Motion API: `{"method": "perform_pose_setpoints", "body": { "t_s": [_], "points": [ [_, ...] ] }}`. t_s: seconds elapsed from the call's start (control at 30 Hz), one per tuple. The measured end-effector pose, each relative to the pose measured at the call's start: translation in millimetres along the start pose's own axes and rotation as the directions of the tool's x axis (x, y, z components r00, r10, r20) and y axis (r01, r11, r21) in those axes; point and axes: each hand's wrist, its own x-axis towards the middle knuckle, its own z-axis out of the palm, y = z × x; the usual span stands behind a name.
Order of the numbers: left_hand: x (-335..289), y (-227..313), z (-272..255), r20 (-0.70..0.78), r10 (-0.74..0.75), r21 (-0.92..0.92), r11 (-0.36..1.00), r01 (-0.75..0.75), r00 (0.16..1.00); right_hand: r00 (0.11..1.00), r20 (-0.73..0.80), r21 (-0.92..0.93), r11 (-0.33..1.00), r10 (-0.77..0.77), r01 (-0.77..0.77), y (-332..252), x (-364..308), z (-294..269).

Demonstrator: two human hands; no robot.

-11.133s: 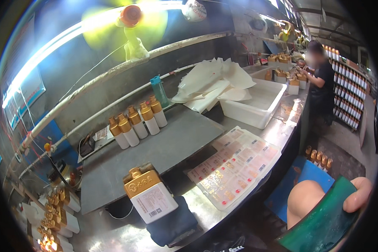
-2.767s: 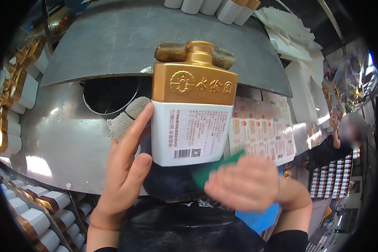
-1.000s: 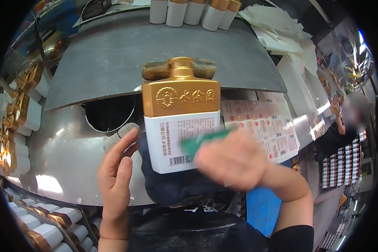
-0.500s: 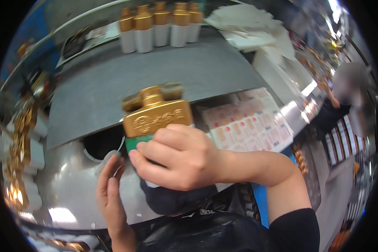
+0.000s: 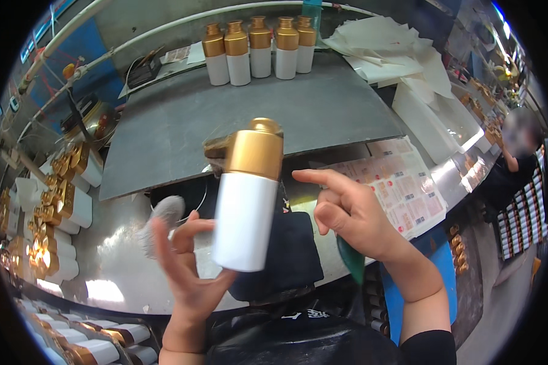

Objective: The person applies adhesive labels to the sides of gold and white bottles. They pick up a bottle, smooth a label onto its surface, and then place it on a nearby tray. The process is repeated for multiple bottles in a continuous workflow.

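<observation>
A bottle [image 5: 243, 219] with a white body and a gold shoulder and neck leans slightly right in front of me. My left hand [image 5: 187, 277] grips it from the left, with the thumb at its base and a finger against its side. A grey fuzzy pad [image 5: 167, 212] shows at that hand's upper fingers; how it is held is unclear. Right of the bottle and apart from it is my right hand [image 5: 359, 222], its index finger stretched out and the others curled. A green flat piece [image 5: 351, 260] sticks out below its palm, held in the curled fingers.
Several similar bottles [image 5: 260, 52] stand along the back of the grey board [image 5: 323, 103]. More bottles [image 5: 67, 210] crowd the left side. Printed sheets [image 5: 402, 191] lie at right, with white paper [image 5: 389, 48] behind. A dark folded cloth [image 5: 286, 255] lies near me. Another person [image 5: 499, 164] is at far right.
The bottle has turned from gold end facing me to nearly upright, and my left hand has come onto it. My right hand has moved right, away from it, with the green piece.
</observation>
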Motion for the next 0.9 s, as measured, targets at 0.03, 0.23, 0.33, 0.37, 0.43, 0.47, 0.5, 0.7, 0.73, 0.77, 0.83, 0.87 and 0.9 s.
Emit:
{"method": "perform_pose_setpoints", "body": {
  "t_s": [0.03, 0.23, 0.33, 0.37, 0.43, 0.47, 0.5, 0.7, 0.73, 0.77, 0.83, 0.87, 0.9],
  "points": [
    [2, 2, 3, 0.074, -0.040, 0.078, 0.996, 0.034, 0.996, 0.999, -0.026, -0.083, 0.996, -0.024, 0.022, 4, 1, 4],
    [18, -8, 42, 0.343, -0.436, 0.108, 0.898, 0.427, 0.832, 0.993, -0.109, -0.307, 0.952, -0.039, 0.004, 28, 14, -6],
    [1, -7, 44, 0.228, -0.262, 0.232, 0.950, 0.209, 0.938, 0.997, -0.031, -0.096, 0.993, -0.065, 0.062, 35, 19, -11],
    [-9, 1, 42, 0.130, -0.275, 0.188, 0.950, 0.249, 0.953, 0.995, 0.056, -0.012, 0.996, -0.083, 0.084, 35, 27, -8],
    [-18, 19, 40, 0.016, -0.301, 0.190, 0.937, 0.293, 0.953, 0.976, 0.171, 0.004, 0.991, -0.133, 0.134, 43, 42, -8],
    [-16, 25, 42, -0.022, -0.307, 0.279, 0.912, 0.300, 0.952, 0.964, 0.180, 0.027, 0.981, -0.195, 0.194, 53, 51, -7],
    [-12, 23, 51, -0.002, -0.321, 0.333, 0.893, 0.303, 0.947, 0.980, 0.125, -0.173, 0.969, -0.155, 0.175, 59, 55, -12],
    [-7, 10, 48, 0.028, -0.317, 0.486, 0.833, 0.264, 0.948, 0.980, -0.107, -0.379, 0.918, -0.165, 0.113, 99, 13, -54],
    [-3, 6, 48, 0.014, -0.326, 0.504, 0.819, 0.275, 0.945, 0.989, -0.116, -0.388, 0.921, -0.093, 0.041, 106, -1, -67],
    [-1, 4, 48, -0.003, -0.338, 0.527, 0.800, 0.288, 0.941, 0.988, -0.155, -0.393, 0.918, -0.006, -0.056, 112, -14, -80],
    [4, 2, 50, 0.002, -0.342, 0.522, 0.802, 0.291, 0.940, 0.960, -0.260, -0.371, 0.907, 0.105, -0.199, 132, -46, -111],
    [4, -1, 49, 0.018, -0.321, 0.546, 0.796, 0.260, 0.947, 0.942, -0.314, -0.340, 0.912, 0.119, -0.229, 143, -58, -123],
    [3, -4, 47, 0.035, -0.305, 0.566, 0.791, 0.233, 0.952, 0.916, -0.360, -0.326, 0.895, 0.180, -0.304, 142, -69, -135]
  ]
}}
